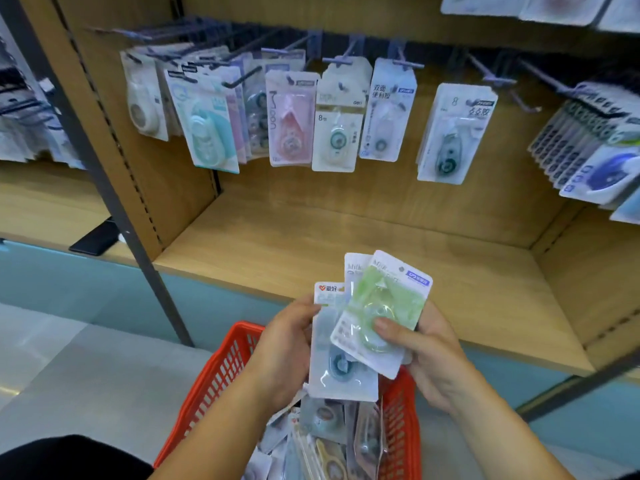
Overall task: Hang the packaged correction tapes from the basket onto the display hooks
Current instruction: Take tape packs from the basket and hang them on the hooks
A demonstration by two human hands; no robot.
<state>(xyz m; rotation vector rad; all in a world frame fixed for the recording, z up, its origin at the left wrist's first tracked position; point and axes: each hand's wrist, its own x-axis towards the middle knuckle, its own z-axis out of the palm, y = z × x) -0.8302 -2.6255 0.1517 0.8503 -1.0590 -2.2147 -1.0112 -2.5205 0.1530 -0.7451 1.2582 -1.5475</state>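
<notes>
A red plastic basket (221, 372) stands below my hands, holding several packaged correction tapes (332, 441). My left hand (284, 348) grips a blue-white packaged tape (337, 372) by its left edge. My right hand (426, 351) holds a green packaged tape (384, 306), thumb pressed on its front, with another pack (355, 268) partly hidden behind it. Above, display hooks (405, 62) on the shelf's back wall carry hanging tape packs (337, 123). Some hooks at the right (491, 76) are bare.
A wooden shelf board (277, 247) runs under the hooks. A dark metal upright (114, 188) stands at the left, with more hanging goods beyond it. A thick row of packs (585, 147) hangs at the far right. Pale floor lies at the lower left.
</notes>
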